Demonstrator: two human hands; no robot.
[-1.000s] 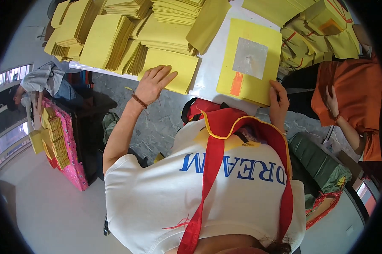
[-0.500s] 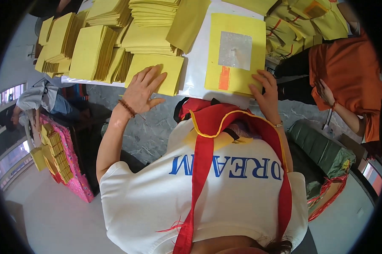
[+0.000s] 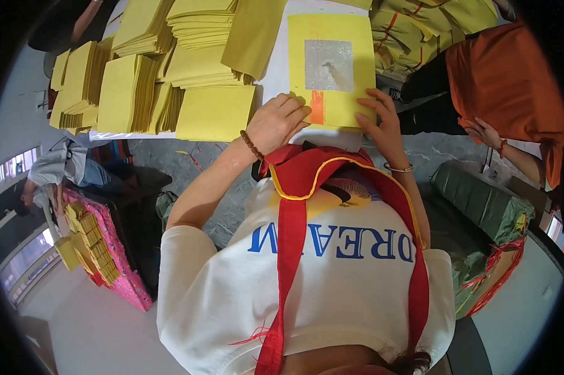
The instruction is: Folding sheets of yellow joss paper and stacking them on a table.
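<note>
A stack of yellow paper sheets (image 3: 297, 62) lies on the white table before me. A silvery square (image 3: 329, 65) and an orange-red strip (image 3: 317, 107) mark its top sheet. At the stack's near left corner is my left hand (image 3: 276, 125), its fingers curled together on the paper's edge. My right hand (image 3: 382, 122) rests at the near right edge, thumb and fingers apart, fingertips touching the paper. Left of these lies a flat pile of plain yellow paper (image 3: 213, 114), with no hand on it.
Several yellow paper bundles (image 3: 119, 94) crowd the table's left side. Yellow packs with red ties (image 3: 407, 37) lie at far right. A person in an orange top (image 3: 513, 94) stands at right. Green wrapped bales (image 3: 476, 200) sit below. Another person (image 3: 75, 162) is by a pink-covered table (image 3: 129, 275) at left.
My left hand has left the plain yellow pile and moved right to the marked stack's corner, its spread fingers drawing together. My right hand stays at the right edge. The view has shifted slightly.
</note>
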